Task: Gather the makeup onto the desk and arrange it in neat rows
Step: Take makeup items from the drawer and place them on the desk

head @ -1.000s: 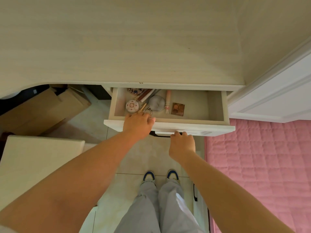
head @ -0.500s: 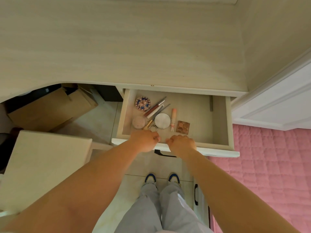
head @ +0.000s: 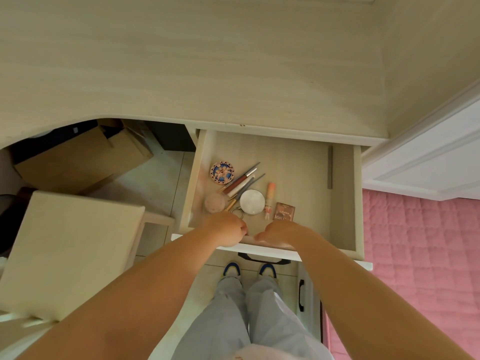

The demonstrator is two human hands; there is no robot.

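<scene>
The drawer (head: 342, 193) under the desk (head: 207, 61) is pulled out wide. All the makeup sits inside it, in the left half, and none is on the desk top.

At the back left is a round compact with a blue flower pattern (head: 222, 172). Beside it lie a few thin pencils and brushes (head: 242, 181), slanted and close together. In front of them is a plain pink round compact (head: 214, 202), and next to that a small round mirror (head: 252, 201) with a ring handle. To the right of the mirror is a peach tube (head: 269, 197) lying lengthwise. Just beside the tube is a little brown eyeshadow box (head: 285, 211). A thin grey stick (head: 330, 167) lies far off, along the right wall of the drawer.

Both hands are at the front edge of the drawer. The left hand (head: 226, 229) has its fingers curled in, near the mirror's ring. I cannot tell if it has hold of anything. The right hand (head: 279, 233) is curled too, with fingers bent over the front wall, right before the brown box.
</scene>
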